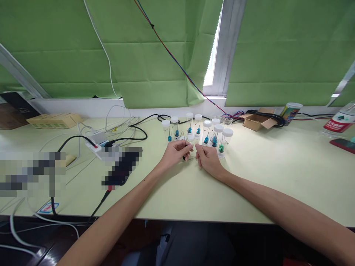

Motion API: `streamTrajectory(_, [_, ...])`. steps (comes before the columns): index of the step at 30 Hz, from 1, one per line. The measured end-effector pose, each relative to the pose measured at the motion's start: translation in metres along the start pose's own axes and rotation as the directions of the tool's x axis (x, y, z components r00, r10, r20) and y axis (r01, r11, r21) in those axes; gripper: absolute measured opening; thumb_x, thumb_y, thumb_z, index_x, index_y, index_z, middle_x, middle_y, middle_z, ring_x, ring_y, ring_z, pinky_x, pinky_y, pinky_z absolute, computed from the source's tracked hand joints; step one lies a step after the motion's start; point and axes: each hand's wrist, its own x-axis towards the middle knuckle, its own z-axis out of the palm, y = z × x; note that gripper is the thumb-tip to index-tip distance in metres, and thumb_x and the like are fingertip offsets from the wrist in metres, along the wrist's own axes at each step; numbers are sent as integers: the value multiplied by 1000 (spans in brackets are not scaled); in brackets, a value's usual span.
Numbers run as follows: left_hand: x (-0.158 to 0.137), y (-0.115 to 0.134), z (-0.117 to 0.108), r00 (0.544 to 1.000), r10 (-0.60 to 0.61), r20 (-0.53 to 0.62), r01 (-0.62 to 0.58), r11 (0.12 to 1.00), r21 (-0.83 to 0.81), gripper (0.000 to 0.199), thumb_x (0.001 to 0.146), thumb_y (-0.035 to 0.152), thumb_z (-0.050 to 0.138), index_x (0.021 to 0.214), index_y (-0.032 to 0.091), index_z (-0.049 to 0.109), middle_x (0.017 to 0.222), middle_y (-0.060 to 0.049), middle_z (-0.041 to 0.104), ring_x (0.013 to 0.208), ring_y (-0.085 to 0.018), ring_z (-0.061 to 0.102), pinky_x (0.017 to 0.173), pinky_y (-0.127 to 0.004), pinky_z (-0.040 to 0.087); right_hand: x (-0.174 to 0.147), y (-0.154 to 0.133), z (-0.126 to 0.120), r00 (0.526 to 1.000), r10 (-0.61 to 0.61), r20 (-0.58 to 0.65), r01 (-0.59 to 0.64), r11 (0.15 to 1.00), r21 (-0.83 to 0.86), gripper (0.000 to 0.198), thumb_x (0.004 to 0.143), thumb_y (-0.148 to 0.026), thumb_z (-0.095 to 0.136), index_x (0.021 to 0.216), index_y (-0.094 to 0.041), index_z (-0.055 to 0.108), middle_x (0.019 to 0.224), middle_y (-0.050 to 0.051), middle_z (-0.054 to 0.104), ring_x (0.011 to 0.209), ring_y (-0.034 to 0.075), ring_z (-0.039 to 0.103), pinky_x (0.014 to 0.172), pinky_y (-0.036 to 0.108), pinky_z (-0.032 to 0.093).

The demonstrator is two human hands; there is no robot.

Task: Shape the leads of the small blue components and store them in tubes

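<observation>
Both hands meet over the pale table, close in front of a group of clear capped vials. My left hand (177,151) is closed in a pinch on a thin dark bent wire (183,136), and a small black end shows below the fingers. My right hand (208,158) is also closed, fingertips pinched a little apart from the left; what they hold is too small to make out. Behind them stand several upright vials with white caps, one a clear vial (189,122) with a blue piece inside. A vial with a green piece (221,148) stands just right of my right hand.
A power strip (95,146) with tangled cables and a blurred dark device (123,168) lie left. Behind right are an open cardboard box (256,121), a printed can (290,112), a labelled bottle (340,122) and a red-edged phone (344,145). A yellowish box (55,120) sits back left.
</observation>
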Motion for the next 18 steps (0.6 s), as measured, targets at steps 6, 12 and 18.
streamTrajectory(6, [0,1,0,1000,-9,-20,9,1000,-9,34,80,50,72,77,16,68,67,-2,63,53,-11,54,55,-28,46,-1,2,0,999,-35,-31,36,998,53,44,95,-57,49,71,-21,54,49,-4,55,38,11,48,44,25,41])
streamTrajectory(12, [2,-2,-2,998,-22,-57,19,998,-55,35,79,51,73,78,16,67,67,-3,63,53,-12,55,56,-29,48,-1,2,0,991,-88,-102,100,988,115,28,91,-48,60,97,-21,57,76,-2,62,44,8,52,44,24,41])
streamTrajectory(18, [3,-4,-2,998,-20,-60,13,994,-105,34,80,48,73,79,15,68,70,-3,64,52,-10,54,57,-29,46,-2,1,1,986,-134,-101,143,986,87,27,90,-47,61,97,-21,58,83,0,64,46,7,52,45,24,41])
